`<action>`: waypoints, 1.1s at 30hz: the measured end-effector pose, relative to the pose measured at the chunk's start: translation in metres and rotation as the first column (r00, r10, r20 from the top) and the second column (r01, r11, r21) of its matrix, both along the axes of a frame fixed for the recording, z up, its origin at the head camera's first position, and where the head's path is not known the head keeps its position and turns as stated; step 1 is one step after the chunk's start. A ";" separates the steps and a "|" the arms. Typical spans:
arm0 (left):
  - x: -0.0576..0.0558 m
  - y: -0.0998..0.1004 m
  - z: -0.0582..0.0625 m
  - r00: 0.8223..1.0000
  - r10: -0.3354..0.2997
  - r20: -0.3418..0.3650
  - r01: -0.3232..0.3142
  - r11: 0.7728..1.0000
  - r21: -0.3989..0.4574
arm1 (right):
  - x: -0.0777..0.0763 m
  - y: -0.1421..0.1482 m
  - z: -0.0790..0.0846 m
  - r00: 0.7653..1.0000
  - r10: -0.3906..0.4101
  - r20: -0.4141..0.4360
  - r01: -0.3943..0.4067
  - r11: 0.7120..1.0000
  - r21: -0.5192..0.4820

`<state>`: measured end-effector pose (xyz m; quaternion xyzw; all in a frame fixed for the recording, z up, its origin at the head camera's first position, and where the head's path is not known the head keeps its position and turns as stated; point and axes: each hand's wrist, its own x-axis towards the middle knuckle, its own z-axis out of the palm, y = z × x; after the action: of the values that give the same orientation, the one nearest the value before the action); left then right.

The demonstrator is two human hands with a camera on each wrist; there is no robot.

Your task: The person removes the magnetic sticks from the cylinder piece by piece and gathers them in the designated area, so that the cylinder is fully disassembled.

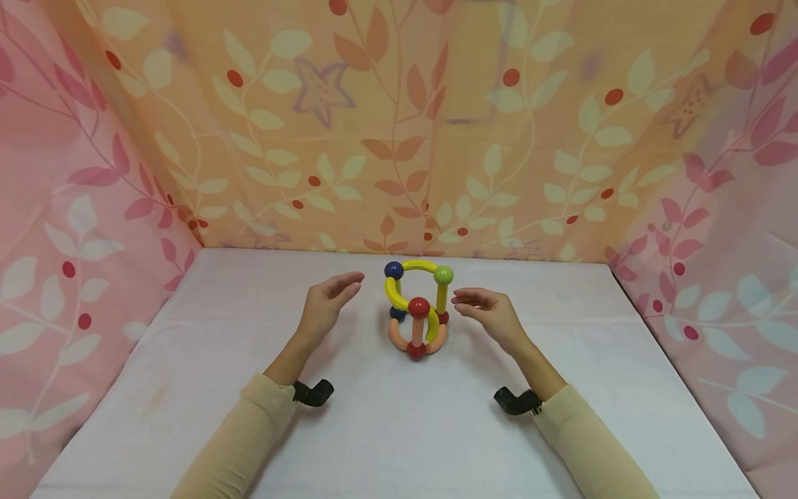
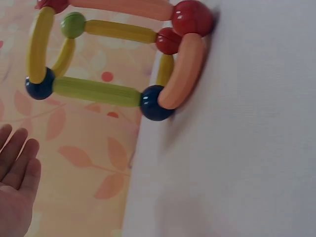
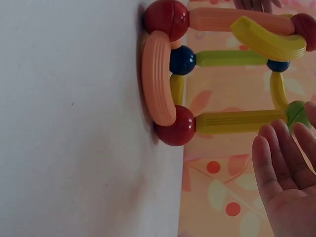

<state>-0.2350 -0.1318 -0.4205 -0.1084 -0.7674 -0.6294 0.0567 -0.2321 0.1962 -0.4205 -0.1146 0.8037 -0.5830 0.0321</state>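
Observation:
A frame of magnetic balls and rods stands upright on the white table. Three balls form its lower ring and three its upper: a blue ball, a green ball and a red ball. From that upper red ball one curved yellow rod slants downward, its other end joined to nothing. My left hand hovers left of the frame, fingers extended and apart from it. On the other side, my right hand is held close to the green ball, fingers lightly bent and empty; no contact shows.
The white tabletop spreads around the frame. Patterned cloth hangs behind the table, and pink cloth flanks both sides. A black wrist device juts inward from the left cuff, another black device from the right.

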 end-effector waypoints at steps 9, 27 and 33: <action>0.004 0.015 0.020 0.982 -0.057 -0.180 0.038 0.993 -0.109 | 0.009 -0.009 0.009 0.993 0.112 -0.030 -0.114 0.991 -0.065; 0.012 0.061 0.030 0.851 -0.314 -0.420 0.124 0.899 -0.421 | 0.013 -0.031 0.002 0.980 0.200 -0.006 -0.200 0.979 -0.028; 0.014 0.067 0.028 0.828 -0.365 -0.425 0.113 0.852 -0.512 | 0.013 -0.032 -0.002 0.978 0.207 0.028 -0.207 0.978 -0.025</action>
<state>-0.2207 -0.0647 -0.3925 -0.3784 -0.8323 -0.3774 0.1472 -0.2191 0.1641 -0.4224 -0.1892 0.7803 -0.5870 0.1035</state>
